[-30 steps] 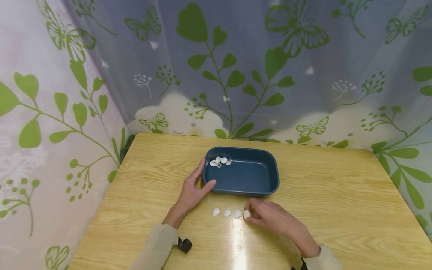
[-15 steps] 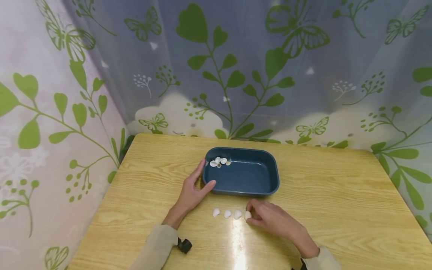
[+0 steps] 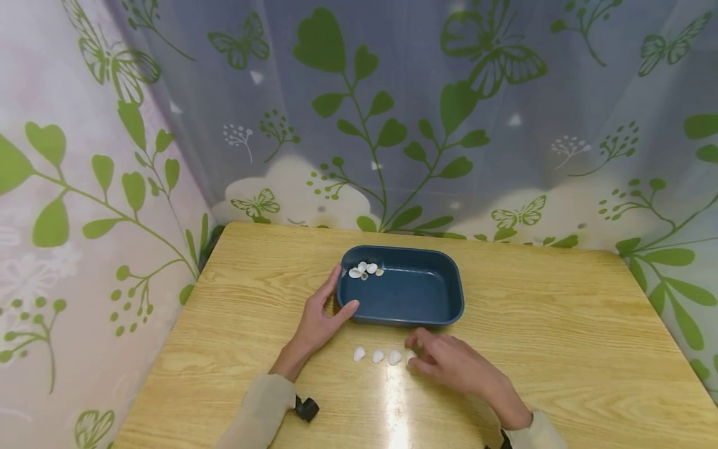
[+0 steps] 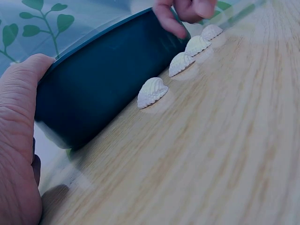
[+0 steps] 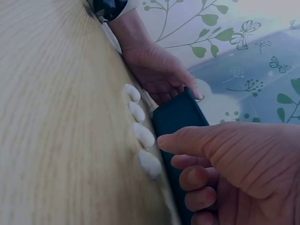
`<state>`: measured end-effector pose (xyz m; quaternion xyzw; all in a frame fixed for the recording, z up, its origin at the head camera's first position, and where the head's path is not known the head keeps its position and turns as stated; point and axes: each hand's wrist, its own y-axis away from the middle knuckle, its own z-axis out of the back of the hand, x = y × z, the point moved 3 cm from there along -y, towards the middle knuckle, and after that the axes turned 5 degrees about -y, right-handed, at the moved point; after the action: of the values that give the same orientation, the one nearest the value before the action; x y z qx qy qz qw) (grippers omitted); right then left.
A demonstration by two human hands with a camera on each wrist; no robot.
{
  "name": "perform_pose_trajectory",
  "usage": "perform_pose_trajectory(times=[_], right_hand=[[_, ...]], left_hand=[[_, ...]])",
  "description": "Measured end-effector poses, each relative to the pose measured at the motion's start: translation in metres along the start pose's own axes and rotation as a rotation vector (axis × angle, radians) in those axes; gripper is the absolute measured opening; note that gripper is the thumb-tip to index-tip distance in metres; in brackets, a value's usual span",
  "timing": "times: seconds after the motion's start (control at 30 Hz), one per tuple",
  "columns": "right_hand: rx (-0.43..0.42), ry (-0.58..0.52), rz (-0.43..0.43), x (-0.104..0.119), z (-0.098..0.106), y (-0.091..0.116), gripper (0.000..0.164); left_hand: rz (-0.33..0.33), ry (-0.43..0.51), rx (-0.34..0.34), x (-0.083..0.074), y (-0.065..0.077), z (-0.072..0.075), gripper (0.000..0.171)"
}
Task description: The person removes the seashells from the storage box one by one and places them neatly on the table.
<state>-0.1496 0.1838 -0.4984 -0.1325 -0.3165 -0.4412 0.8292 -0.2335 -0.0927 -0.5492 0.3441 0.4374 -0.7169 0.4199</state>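
Note:
My left hand (image 3: 315,321) holds the left near corner of a dark blue plastic basin (image 3: 412,294), thumb over the rim and fingers along its left side. Several white ribbed seashells form a row on the table before it; one seashell (image 4: 152,93) lies at the row's left end. At the opposite end my right hand (image 3: 451,360) hovers beside the last seashell (image 5: 150,164), thumb and fingers parted with nothing between them. That shell is partly hidden by the fingers in the head view. More small seashells (image 3: 362,269) are heaped in the basin's far left corner.
The wooden table (image 3: 269,262) carries everything. Behind it hangs a patterned curtain (image 3: 415,125), with another along the left side. A black wrist strap mount (image 3: 306,408) sticks out from the left sleeve.
The right thumb and fingers have spread apart and let go of the last seashell, which stays at the right end of the row. The left hand and basin have not moved.

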Motion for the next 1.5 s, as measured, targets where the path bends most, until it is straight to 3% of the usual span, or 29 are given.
perform_pose_trajectory(times=[0.37,0.57,0.83,1.1,1.5], right_hand=[[-0.037,-0.143,0.071,0.016,0.033,-0.006,0.017],[-0.094,-0.132,0.096,0.018,0.045,-0.014,0.021],[-0.154,-0.069,0.050,0.000,0.044,-0.041,0.024],[-0.117,-0.046,0.000,-0.010,0.040,-0.067,0.028],[-0.058,0.030,-0.022,-0.015,0.038,-0.111,0.035]], left_hand=[[0.015,0.013,-0.011,-0.016,0.000,-0.001,0.081],[0.017,-0.006,-0.002,-0.006,0.000,-0.002,0.082],[0.009,0.003,0.010,0.000,0.000,-0.001,0.083],[-0.008,-0.009,0.004,-0.002,-0.001,-0.001,0.083],[0.022,-0.007,0.011,0.000,-0.001,0.001,0.083]])
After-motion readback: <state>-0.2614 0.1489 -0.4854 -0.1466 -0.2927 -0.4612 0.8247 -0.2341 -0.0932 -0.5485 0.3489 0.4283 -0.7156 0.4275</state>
